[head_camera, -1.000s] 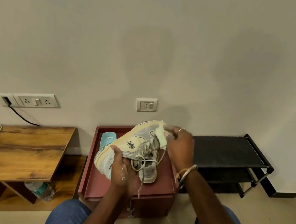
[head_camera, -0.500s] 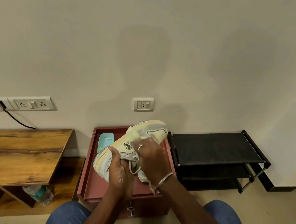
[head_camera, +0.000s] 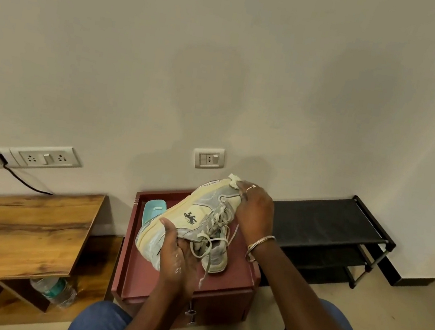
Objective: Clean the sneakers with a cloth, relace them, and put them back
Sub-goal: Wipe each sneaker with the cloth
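Cream sneaker [head_camera: 198, 214] gripped in left fingers [head_camera: 169, 230], right fingers [head_camera: 251, 193] pinching white cloth [head_camera: 233, 180] against it

Your cream-and-grey sneaker [head_camera: 196, 218] with the dark horse logo is tilted, toe up and away, heel end gripped in your left hand [head_camera: 176, 255]. Its pale laces [head_camera: 209, 245] dangle loose. Your right hand [head_camera: 254, 213] holds a small white cloth [head_camera: 234, 180] against the toe.

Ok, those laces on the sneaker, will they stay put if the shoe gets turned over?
Probably not: the laces hang in slack loops with one end dangling below the sneaker, so they will likely flop and swing. They could snag on the left hand gripping close by. The sneaker itself looks fairly stiff, keeping its shape in that grip.
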